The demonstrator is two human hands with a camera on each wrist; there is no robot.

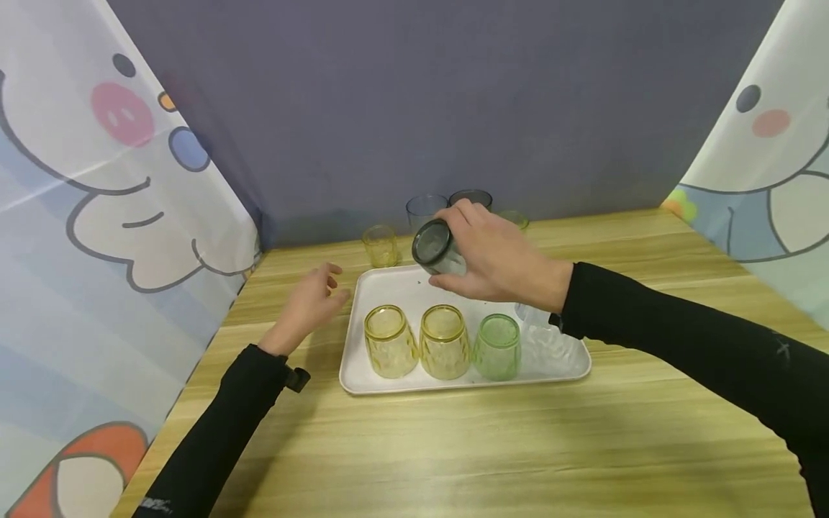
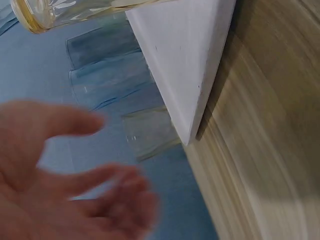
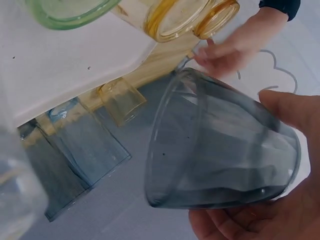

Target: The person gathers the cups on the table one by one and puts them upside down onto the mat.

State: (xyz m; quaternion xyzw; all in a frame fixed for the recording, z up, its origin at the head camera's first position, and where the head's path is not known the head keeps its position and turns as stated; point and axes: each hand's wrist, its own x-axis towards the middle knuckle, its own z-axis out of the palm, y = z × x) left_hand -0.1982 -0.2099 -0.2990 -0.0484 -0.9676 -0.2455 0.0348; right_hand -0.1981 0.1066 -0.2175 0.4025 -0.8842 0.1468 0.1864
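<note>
My right hand (image 1: 495, 255) grips a dark grey glass (image 1: 453, 260) tilted over the back part of the white tray (image 1: 404, 284). In the right wrist view the glass (image 3: 225, 150) fills the middle, with thumb and fingers round its narrower end. My left hand (image 1: 311, 306) hovers by the tray's left edge, holding nothing, fingers loosely bent. Along the tray's front stand two yellow glasses (image 1: 391, 345) (image 1: 445, 345) and a green glass (image 1: 497, 349), all upside down. Clear glassware (image 1: 547, 349) at the tray's right end is partly hidden by my right wrist.
Behind the tray stand a small yellow glass (image 1: 381, 247), a blue glass (image 1: 424, 207), a dark glass (image 1: 471, 197) and a green glass (image 1: 516, 218), partly covered by my right hand. The wooden table (image 1: 453, 453) meets a grey backdrop (image 1: 421, 108); printed cloths (image 1: 84, 237) hang at both sides.
</note>
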